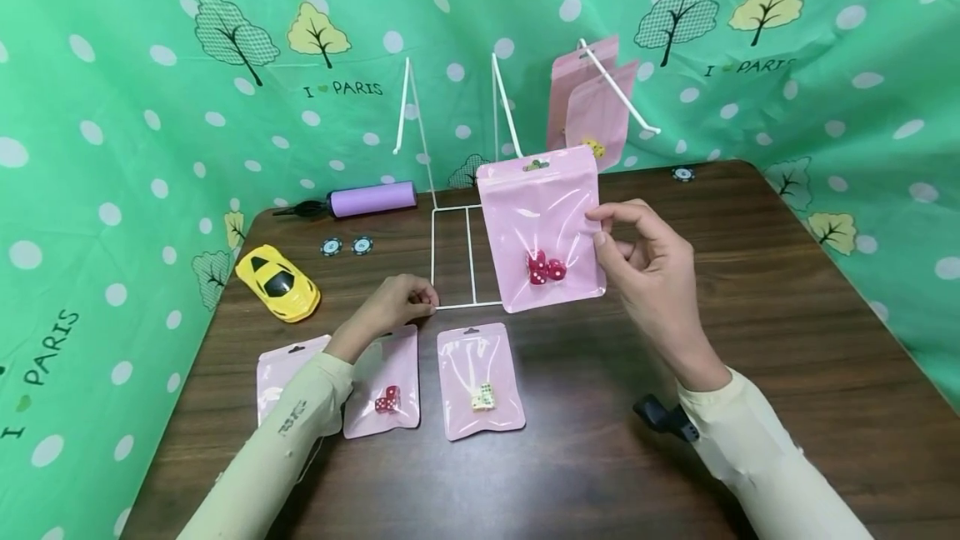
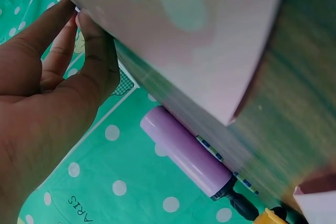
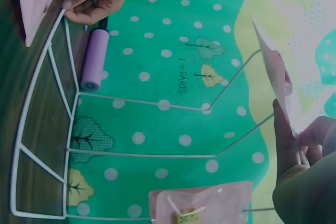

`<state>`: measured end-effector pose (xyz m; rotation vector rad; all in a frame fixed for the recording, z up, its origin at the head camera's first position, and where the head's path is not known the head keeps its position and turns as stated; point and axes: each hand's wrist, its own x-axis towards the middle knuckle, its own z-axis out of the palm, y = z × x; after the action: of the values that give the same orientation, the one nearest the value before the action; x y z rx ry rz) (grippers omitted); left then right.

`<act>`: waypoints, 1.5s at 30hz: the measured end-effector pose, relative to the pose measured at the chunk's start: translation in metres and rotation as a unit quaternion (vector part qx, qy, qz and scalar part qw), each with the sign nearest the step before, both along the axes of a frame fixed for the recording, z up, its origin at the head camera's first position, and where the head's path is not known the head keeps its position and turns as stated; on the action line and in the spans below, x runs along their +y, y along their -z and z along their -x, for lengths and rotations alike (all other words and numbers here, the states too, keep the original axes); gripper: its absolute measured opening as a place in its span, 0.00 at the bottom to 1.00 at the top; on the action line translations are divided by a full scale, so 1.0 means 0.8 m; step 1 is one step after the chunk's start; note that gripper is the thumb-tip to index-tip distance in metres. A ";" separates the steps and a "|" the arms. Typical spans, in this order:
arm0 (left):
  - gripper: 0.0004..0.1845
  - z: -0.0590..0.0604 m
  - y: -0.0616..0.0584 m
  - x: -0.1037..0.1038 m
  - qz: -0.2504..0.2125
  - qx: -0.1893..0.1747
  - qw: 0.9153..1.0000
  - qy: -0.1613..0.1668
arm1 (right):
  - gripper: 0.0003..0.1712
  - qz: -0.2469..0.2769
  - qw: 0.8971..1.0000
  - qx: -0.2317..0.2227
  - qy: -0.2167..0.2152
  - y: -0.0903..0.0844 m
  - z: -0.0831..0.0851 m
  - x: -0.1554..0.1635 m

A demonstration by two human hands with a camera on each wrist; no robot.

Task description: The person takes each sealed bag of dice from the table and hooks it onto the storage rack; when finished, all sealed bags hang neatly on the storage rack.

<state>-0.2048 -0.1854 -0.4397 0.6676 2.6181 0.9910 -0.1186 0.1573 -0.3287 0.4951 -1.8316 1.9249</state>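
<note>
The right hand (image 1: 645, 265) pinches the right edge of a pink pouch (image 1: 542, 227) between thumb and fingers and holds it upright above the middle of the bench (image 1: 787, 315), in front of the white wire rack (image 1: 457, 215). Three red dice (image 1: 545, 268) sit low inside the pouch, and its hang hole is at the top. In the right wrist view the fingers (image 3: 286, 140) grip the pouch's edge, with the rack's arms stretching away past them.

The left hand (image 1: 393, 302) rests on the bench at the near left corner of the rack's base frame, fingers curled and pinching the wire there; the left wrist view shows the fingertips (image 2: 89, 40) together at the thin wire.

Three more pink pouches lie flat toward the near edge: one partly under the left sleeve (image 1: 281, 369), one with red dice (image 1: 386, 386), and one with pale dice (image 1: 480, 390). Two further pouches hang from the rack's right arm (image 1: 588, 102) near the far edge. A yellow toy car (image 1: 277, 282) sits by the left edge, a purple pump (image 1: 360, 199) lies at the far left corner, and two poker chips (image 1: 347, 246) lie between them
</note>
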 end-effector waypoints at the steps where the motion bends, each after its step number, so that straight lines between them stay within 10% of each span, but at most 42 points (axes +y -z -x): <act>1: 0.07 0.000 0.000 0.000 -0.001 0.001 1.000 0.001 | 0.14 -0.002 1.000 -0.004 0.004 -0.001 0.002 -0.002; 26: 0.05 0.002 -0.006 0.002 0.011 -0.010 1.000 -0.020 | 0.15 -0.009 0.999 -0.025 0.030 0.006 0.034 -0.022; 45: 0.05 -0.001 -0.004 0.000 0.013 -0.018 1.000 -0.021 | 0.16 0.040 0.995 -0.055 0.067 -0.001 0.149 -0.063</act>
<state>-0.2044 -0.1850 -0.4365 0.5842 2.6196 0.9689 -0.2378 0.1073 -0.3277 0.2390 -1.7960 1.9593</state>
